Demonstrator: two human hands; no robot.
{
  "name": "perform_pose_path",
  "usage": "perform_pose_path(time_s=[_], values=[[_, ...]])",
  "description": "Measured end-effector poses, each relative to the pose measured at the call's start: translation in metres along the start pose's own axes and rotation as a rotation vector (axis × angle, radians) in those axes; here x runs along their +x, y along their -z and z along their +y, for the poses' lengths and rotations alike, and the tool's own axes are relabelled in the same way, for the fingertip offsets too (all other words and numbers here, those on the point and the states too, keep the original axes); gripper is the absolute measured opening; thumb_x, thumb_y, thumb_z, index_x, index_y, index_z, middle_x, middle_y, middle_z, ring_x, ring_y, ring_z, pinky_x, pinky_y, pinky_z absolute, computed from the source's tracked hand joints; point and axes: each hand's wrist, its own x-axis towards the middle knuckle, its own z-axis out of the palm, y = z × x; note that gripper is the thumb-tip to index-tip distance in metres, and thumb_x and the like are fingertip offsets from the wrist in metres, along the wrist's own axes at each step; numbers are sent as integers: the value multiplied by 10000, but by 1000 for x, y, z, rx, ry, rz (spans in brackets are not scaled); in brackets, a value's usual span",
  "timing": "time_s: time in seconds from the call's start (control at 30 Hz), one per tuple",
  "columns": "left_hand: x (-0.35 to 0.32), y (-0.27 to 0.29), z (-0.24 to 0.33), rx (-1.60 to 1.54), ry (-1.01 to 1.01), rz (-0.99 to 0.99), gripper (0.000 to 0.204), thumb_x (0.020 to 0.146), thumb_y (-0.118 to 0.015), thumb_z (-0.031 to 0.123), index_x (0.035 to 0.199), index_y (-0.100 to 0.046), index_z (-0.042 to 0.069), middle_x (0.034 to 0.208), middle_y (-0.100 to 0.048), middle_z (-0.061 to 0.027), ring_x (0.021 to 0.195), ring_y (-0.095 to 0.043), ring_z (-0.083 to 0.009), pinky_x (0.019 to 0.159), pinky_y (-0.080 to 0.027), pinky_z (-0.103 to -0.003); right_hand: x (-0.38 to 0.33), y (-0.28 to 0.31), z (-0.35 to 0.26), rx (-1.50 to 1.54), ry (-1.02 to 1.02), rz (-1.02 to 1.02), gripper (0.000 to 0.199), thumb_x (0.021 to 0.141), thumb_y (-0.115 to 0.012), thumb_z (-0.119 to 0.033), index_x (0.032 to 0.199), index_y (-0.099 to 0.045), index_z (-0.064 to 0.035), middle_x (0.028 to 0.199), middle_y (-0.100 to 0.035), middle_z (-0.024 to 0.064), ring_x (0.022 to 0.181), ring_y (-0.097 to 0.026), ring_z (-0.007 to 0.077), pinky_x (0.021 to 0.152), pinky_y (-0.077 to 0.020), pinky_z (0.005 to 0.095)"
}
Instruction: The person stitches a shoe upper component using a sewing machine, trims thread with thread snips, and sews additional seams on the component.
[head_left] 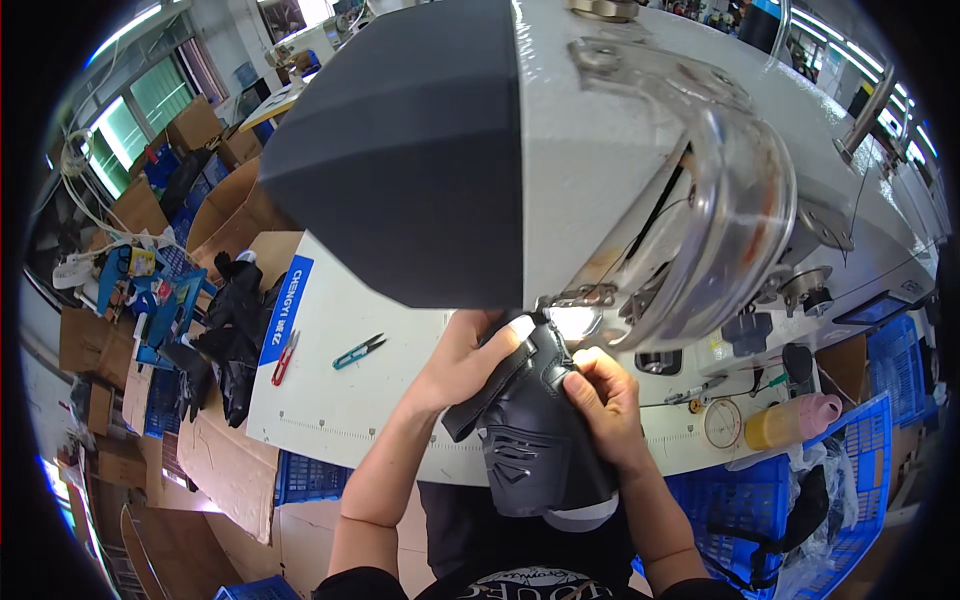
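A black stitched piece (pixel 525 440), which looks like a shoe upper, hangs below the sewing machine head (pixel 600 150). It has a loose strap, a moulded slotted panel and a pale round part at its lower end. My left hand (pixel 478 365) grips its upper left edge, thumb on top and other fingers mostly hidden beneath. On the right edge, my right hand (pixel 608 405) pinches it between thumb and bent fingers. The top of the piece lies close to the lit needle area, but the machine covers the exact contact point.
Red thread snips (pixel 285 358) and teal thread snips (pixel 359 351) lie on the white table (pixel 400 410). At right are a pink-capped bottle (pixel 795 422) and blue crates (pixel 735 500). Black pieces (pixel 235 335) pile on cardboard at left. The machine's dark cover overhangs the hands.
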Motion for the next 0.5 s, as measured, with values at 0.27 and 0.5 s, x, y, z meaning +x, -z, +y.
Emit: perform_pose_path(time_s=[0.27,0.5], values=[[17,8,-5,344,55,90,72,804,-638,2,851,-635,-53,797,-623,-41,755,-559,-97,630,-477,-280,4,-11,19,-18,86,193,154,926,-655,-140,983,-642,2,834,-659,-1,742,-578,38,645,-464,194],[21,7,2,427,-99,107,135,759,-679,6,878,-647,-49,813,-635,-49,760,-561,-133,656,-487,-308,2,-17,22,-99,166,262,163,900,-682,-101,1010,-631,9,915,-656,29,765,-612,74,678,-501,216]])
